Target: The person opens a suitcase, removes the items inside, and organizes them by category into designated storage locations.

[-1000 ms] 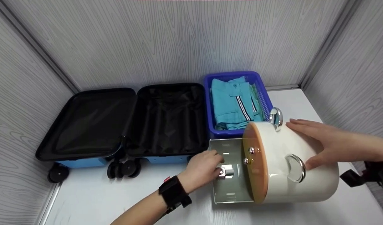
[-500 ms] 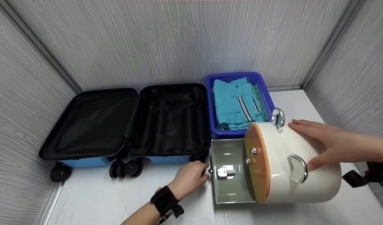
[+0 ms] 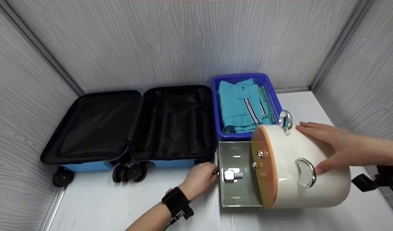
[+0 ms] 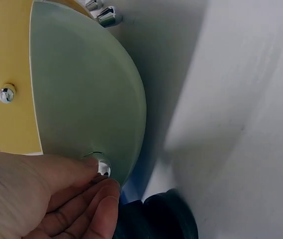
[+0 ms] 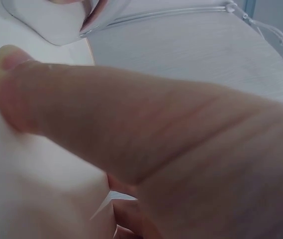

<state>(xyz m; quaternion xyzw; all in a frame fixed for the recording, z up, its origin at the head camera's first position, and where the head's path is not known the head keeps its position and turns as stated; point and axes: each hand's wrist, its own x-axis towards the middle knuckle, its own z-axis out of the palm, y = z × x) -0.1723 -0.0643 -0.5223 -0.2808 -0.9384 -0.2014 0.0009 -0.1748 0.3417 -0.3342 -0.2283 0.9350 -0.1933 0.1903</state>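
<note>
A cream rounded box (image 3: 315, 192) with an orange rim lies on its side, chrome handles on its wall. From its left end sticks out a translucent green-grey drawer-like part (image 3: 238, 195) with a curved face. My left hand (image 3: 199, 179) pinches a small chrome knob (image 4: 103, 168) on that face between thumb and fingers; in the head view the hand mostly hides the knob. My right hand (image 3: 336, 147) lies spread on the cream body, thumb (image 5: 56, 94) pressing its wall near a chrome handle (image 3: 307, 173).
An open suitcase (image 3: 97, 125) with black lining and blue shell lies at the left, wheels toward me. A blue basket (image 3: 235, 138) behind the box holds folded turquoise clothes (image 3: 235, 109). Pale wood-grain panels enclose the white table (image 3: 97, 205).
My left hand has left a chrome fitting atop the translucent part, moved left and taken hold of the knob. That part sits slightly further into the box. My right hand stays on the box.
</note>
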